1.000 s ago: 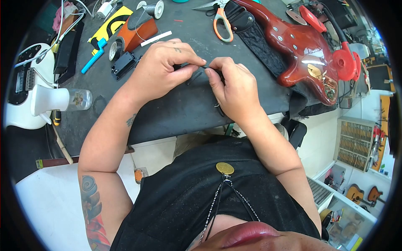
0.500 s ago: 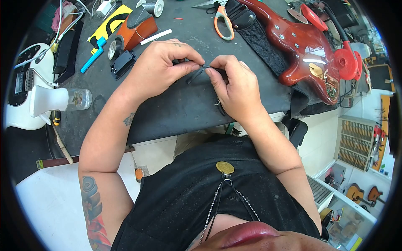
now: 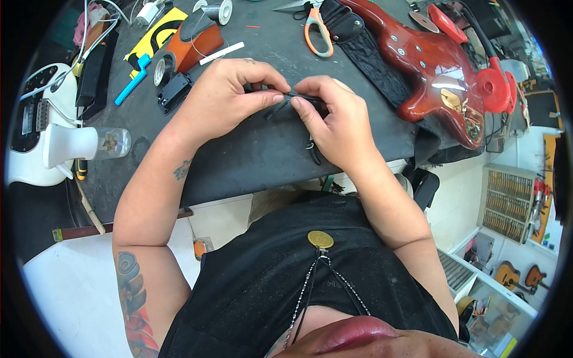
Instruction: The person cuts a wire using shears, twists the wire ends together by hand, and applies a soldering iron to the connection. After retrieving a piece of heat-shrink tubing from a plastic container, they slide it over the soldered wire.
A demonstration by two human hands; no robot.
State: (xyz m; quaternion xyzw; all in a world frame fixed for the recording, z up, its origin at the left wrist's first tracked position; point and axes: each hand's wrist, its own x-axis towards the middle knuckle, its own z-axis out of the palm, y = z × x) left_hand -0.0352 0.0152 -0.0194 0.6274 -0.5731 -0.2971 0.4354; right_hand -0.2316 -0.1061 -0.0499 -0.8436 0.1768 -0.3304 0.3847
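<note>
Above the dark worktop, my left hand (image 3: 233,89) pinches a thin black cable (image 3: 288,93) between thumb and forefinger. Close beside it on the right, my right hand (image 3: 334,116) grips the same cable, thumb and forefinger pressed together. The fingertips of both hands are nearly touching, and a short black end hangs down between them. A dark tool handle (image 3: 314,154) shows below my right hand, partly hidden by it. Orange-handled scissors (image 3: 319,33) lie beyond my right hand. Left of my left hand is a small black box-shaped part (image 3: 175,93).
A red guitar body (image 3: 427,68) lies at the right on dark cloth. At the back left are a wire spool (image 3: 224,11), an orange block (image 3: 194,46) and a blue tool (image 3: 133,79). A glass jar (image 3: 113,142) and a white guitar (image 3: 30,149) are at the left.
My right hand has shifted slightly, its fingers spreading a little over the cable. My left hand is almost unmoved, and both still hold the cable.
</note>
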